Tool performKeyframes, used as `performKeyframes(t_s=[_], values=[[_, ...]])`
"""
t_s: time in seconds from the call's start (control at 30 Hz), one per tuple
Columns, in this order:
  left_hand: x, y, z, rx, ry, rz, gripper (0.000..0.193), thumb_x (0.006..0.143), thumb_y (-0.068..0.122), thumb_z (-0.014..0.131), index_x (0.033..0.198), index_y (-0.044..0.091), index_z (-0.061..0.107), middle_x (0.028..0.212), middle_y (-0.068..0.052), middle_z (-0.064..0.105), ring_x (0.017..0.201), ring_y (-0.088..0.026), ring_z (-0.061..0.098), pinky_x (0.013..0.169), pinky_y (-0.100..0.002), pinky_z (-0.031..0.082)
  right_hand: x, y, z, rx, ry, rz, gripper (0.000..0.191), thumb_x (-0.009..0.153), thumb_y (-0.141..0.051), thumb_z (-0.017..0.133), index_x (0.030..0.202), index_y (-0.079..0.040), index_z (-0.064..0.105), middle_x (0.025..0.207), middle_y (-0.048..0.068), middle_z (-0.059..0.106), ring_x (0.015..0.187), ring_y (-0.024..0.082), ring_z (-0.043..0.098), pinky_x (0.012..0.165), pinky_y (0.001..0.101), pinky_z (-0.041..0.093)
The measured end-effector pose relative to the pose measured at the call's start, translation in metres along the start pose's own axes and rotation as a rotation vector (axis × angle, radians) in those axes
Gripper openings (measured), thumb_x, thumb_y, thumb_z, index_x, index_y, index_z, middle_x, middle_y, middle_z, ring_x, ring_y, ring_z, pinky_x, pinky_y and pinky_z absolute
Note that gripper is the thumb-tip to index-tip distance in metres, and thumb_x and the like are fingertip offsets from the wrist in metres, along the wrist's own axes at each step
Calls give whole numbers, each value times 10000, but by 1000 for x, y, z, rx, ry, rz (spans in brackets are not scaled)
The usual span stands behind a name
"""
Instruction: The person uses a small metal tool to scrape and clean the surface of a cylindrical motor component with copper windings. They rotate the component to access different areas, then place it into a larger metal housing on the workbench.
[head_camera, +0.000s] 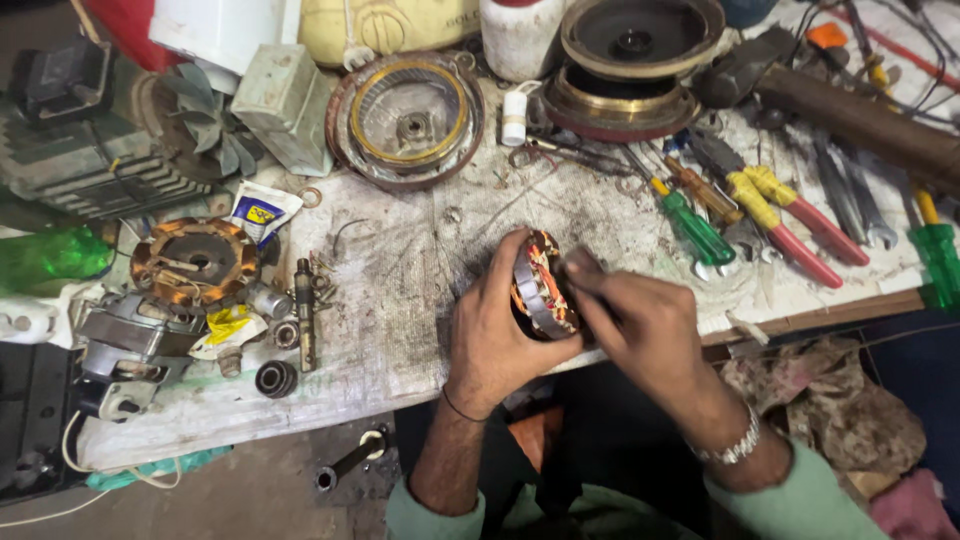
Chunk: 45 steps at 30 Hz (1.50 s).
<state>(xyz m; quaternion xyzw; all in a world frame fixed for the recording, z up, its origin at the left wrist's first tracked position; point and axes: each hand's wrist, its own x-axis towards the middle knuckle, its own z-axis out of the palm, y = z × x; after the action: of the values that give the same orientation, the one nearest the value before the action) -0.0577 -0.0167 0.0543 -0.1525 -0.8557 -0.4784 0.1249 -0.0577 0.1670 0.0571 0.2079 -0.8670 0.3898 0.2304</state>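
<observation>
Beyond the hands, at the far edge of the worn white workbench (420, 270), stood a white plastic bottle (520, 35) whose contents could not be seen, and beside it a round metal motor housing (408, 118) lay open with its inner hub showing. The left hand (492, 330) was clenched around a small round motor stator with copper windings and a grey steel ring (542, 292), held on edge just above the bench's near edge. The right hand (640, 325), fingers curled, pressed against the stator's right face, with a green-handled screwdriver (690, 222) just beyond it.
</observation>
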Motion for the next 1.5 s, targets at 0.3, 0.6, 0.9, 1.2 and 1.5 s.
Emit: performKeyframes(t_s=[0.3, 0.6, 0.9, 1.2, 1.5], values=[[-3, 1, -2, 71, 42, 106, 1113, 556, 403, 970, 1461, 77, 411, 1216, -215, 708, 1085, -408, 717, 928, -496, 584, -1, -1, 6, 16, -17, -6, 244, 872, -38, 773, 1115, -36, 758, 847, 122, 729, 661, 211, 703, 613, 303, 544], [0, -8, 2, 87, 31, 71, 1088, 613, 400, 961, 1480, 50, 405, 1195, -214, 723, 1084, -421, 720, 957, -504, 577, -2, -1, 8, 4, -24, -17, 249, 864, -17, 775, 1112, -21, 757, 835, 139, 721, 670, 229, 706, 608, 327, 550], [2, -8, 2, 75, 27, 71, 1105, 593, 397, 968, 1471, 44, 398, 1184, -212, 721, 1064, -412, 726, 938, -492, 582, -1, -1, 8, -9, 6, -65, 213, 875, -15, 788, 1084, -22, 754, 862, 134, 733, 709, 229, 722, 640, 320, 563], [3, -6, 4, 77, 34, 57, 1094, 572, 344, 951, 1478, 71, 402, 1184, -206, 731, 1051, -425, 721, 933, -496, 574, -2, -1, 6, -29, -2, -48, 234, 864, -23, 786, 1097, -29, 767, 811, 135, 721, 661, 252, 710, 610, 343, 552], [4, -3, 6, 87, 13, 40, 1080, 575, 332, 945, 1473, 79, 402, 1208, -202, 720, 1078, -432, 702, 950, -512, 554, 0, 2, 2, -31, 1, -82, 222, 873, -36, 784, 1093, -35, 757, 862, 140, 736, 704, 251, 723, 637, 342, 564]])
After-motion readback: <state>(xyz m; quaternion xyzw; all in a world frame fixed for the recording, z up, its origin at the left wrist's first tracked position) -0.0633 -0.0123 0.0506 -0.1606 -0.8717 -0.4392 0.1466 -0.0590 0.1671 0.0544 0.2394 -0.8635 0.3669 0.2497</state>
